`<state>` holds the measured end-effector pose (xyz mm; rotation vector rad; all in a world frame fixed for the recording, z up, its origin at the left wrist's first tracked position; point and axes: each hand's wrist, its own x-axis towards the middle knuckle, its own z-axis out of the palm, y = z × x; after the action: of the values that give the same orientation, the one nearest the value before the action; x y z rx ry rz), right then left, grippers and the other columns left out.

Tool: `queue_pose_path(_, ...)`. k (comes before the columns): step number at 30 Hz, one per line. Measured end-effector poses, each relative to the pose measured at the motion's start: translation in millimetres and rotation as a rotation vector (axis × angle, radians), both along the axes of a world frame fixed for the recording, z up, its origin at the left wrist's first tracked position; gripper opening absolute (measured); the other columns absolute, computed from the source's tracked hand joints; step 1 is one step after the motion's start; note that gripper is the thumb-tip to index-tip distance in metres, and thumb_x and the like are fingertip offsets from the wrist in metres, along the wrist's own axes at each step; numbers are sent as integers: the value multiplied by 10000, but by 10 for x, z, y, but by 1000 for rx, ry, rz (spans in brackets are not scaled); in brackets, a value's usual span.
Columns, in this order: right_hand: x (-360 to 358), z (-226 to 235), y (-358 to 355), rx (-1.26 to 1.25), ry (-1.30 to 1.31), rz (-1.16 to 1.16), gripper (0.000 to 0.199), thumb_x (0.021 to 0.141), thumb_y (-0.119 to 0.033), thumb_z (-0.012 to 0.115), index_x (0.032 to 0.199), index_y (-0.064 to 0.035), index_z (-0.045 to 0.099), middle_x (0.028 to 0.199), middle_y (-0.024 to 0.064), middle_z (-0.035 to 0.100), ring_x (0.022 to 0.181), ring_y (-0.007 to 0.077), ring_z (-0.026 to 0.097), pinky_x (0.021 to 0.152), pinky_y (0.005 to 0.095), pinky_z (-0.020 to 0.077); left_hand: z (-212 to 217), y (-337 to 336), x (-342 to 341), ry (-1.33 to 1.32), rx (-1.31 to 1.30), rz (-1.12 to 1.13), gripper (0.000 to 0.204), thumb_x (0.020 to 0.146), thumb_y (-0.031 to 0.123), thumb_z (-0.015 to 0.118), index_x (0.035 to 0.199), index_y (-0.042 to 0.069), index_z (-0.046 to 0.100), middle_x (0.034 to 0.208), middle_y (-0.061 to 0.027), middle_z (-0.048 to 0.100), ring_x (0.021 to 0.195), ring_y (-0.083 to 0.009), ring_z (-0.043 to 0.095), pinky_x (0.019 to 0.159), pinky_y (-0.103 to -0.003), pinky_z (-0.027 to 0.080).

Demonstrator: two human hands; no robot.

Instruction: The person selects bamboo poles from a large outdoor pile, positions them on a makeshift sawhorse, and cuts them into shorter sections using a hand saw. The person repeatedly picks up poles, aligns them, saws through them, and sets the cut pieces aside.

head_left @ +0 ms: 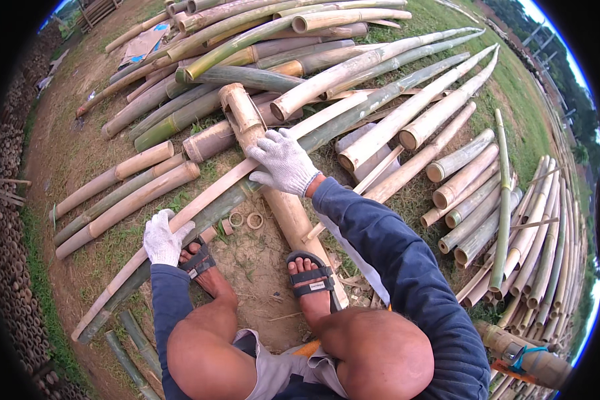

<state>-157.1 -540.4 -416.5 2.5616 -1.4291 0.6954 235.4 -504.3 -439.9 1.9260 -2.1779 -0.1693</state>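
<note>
A long pale split bamboo strip point(213, 192) slants from the lower left to the upper right in front of me. Along its near side runs a green bamboo pole point(227, 205). My left hand point(165, 238), in a white knit glove, is closed around the strip above my left foot. Farther up, my right hand point(282, 159), gloved alike, has its fingers over the strip and its thumb on the near side. Beneath the right hand, strip and pole cross a thick bamboo post point(288, 217) with a notched upper end. The undersides of both hands are hidden.
Piled bamboo poles point(247, 53) fill the far side. Short bamboo lengths point(130, 207) lie at left, and more short pieces point(470, 170) at right. Cut bamboo rings point(255, 221) sit on the dirt between my sandalled feet. A large bamboo stack point(547, 247) spreads along the right.
</note>
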Motion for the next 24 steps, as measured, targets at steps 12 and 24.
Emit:
queue_pose_path(12,223,-255,205,7,-154,-92,413,959,-336,768,1293,-97,727,1172,116,671,1222,359,604,1102,539,466,-153,-95,93,2,65,-100,705,814,583,930,1304,101,775,1228,-181,732,1165,-423,694,1029,-529,572)
queue_pose_path(24,343,-1005,2090,299,-455,-379,545,986,-235,758,1469,-4,655,1466,245,657,1446,467,549,1260,554,416,-250,-204,172,49,67,-100,639,876,619,874,1250,107,793,1193,-164,756,1148,-410,723,1006,-523,579)
